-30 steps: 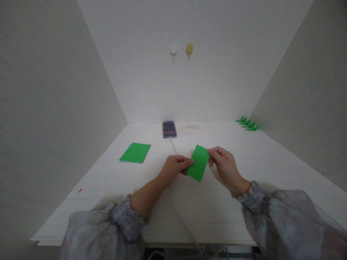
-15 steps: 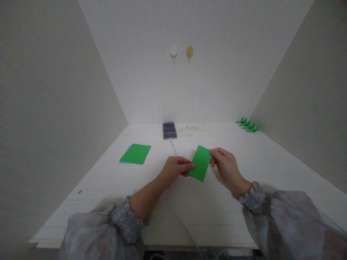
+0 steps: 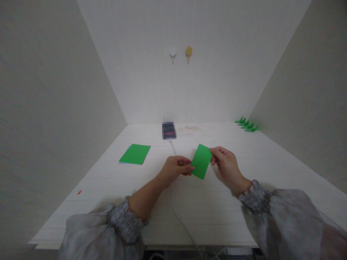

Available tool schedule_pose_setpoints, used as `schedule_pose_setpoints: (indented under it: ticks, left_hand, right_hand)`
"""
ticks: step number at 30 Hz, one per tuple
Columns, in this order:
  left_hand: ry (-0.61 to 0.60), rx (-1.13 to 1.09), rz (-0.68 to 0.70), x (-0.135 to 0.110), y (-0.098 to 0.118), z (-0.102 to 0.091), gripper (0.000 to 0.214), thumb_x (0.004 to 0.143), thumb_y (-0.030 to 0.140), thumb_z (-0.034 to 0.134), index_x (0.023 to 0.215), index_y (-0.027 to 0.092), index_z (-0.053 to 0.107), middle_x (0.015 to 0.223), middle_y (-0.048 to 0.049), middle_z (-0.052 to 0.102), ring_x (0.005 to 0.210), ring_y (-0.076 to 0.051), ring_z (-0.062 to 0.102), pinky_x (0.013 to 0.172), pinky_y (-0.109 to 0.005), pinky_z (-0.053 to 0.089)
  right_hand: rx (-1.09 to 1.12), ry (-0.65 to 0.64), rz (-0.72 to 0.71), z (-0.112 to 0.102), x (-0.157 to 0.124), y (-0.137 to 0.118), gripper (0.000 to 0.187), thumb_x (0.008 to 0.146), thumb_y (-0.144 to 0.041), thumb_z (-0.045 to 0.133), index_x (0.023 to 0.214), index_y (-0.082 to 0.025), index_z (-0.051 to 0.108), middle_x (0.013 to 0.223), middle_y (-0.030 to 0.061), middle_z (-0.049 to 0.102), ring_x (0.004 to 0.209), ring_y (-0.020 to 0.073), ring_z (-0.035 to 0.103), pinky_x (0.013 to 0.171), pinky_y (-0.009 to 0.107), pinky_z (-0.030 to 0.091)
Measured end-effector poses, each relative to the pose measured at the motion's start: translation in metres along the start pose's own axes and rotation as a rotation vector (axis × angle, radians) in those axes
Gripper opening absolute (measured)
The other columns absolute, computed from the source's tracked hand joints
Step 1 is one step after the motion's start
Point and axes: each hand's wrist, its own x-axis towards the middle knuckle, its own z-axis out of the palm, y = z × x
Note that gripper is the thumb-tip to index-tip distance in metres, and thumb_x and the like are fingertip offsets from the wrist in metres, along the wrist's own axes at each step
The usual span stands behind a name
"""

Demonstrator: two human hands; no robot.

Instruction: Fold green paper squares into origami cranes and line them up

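A green sheet of paper point(image 3: 201, 161), oblong in outline, is held tilted above the white table between my two hands. My left hand point(image 3: 177, 169) pinches its lower left edge, thumb on the front face and fingers behind. At the upper right corner, my right hand point(image 3: 225, 161) grips the paper between thumb and forefinger. A stack of square paper point(image 3: 135, 154), green on top, lies on the table to the left of my left hand. Several folded green paper figures point(image 3: 246, 124) stand in a row at the back right.
A blurred dark device point(image 3: 169, 130) sits near the back wall, and a white cable point(image 3: 177, 215) runs from it to the front edge. An orange scrap point(image 3: 79, 192) lies at the left. Two round-headed hooks point(image 3: 188, 51) are on the wall.
Both hands keep their hold on the green paper. The paper has shifted very slightly up, with a small change in its tilt. The whole view has moved a little.
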Motion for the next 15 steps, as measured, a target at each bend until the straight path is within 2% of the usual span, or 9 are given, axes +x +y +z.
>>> schedule_pose_setpoints:
  ticks: [8, 12, 15]
  left_hand:
    - [-0.02, 0.033, 0.004, -0.0014, 0.0035, 0.0035, 0.027, 0.065, 0.036, 0.062, 0.076, 0.012, 0.063, 0.065, -0.0038, 0.063, 0.054, -0.009, 0.056, 0.053, -0.022, 0.043]
    - [-0.004, 0.004, 0.01, -0.0005, 0.0042, 0.0042, 0.023, 0.065, 0.032, 0.063, 0.074, 0.011, 0.063, 0.064, -0.0033, 0.063, 0.055, -0.01, 0.055, 0.053, -0.022, 0.043]
    - [0.053, -0.006, 0.033, 0.0001, 0.0051, 0.0047, 0.021, 0.063, 0.03, 0.064, 0.071, 0.011, 0.062, 0.062, -0.0026, 0.062, 0.053, -0.01, 0.054, 0.051, -0.022, 0.043]
  right_hand:
    - [-0.013, -0.048, 0.042, 0.0015, -0.0014, 0.0035, 0.019, 0.068, -0.027, 0.06, 0.054, -0.016, 0.054, 0.04, -0.0043, 0.048, 0.037, 0.0065, 0.04, 0.04, 0.02, 0.03]
    - [-0.031, -0.121, 0.062, 0.0021, -0.0031, 0.0054, 0.019, 0.067, -0.03, 0.061, 0.056, -0.016, 0.055, 0.042, -0.0043, 0.049, 0.038, 0.006, 0.04, 0.04, 0.019, 0.03]
    - [-0.016, -0.159, 0.09, 0.0019, -0.0035, 0.0057, 0.019, 0.07, -0.033, 0.059, 0.062, -0.016, 0.058, 0.047, -0.0037, 0.051, 0.039, 0.0059, 0.042, 0.04, 0.018, 0.032]
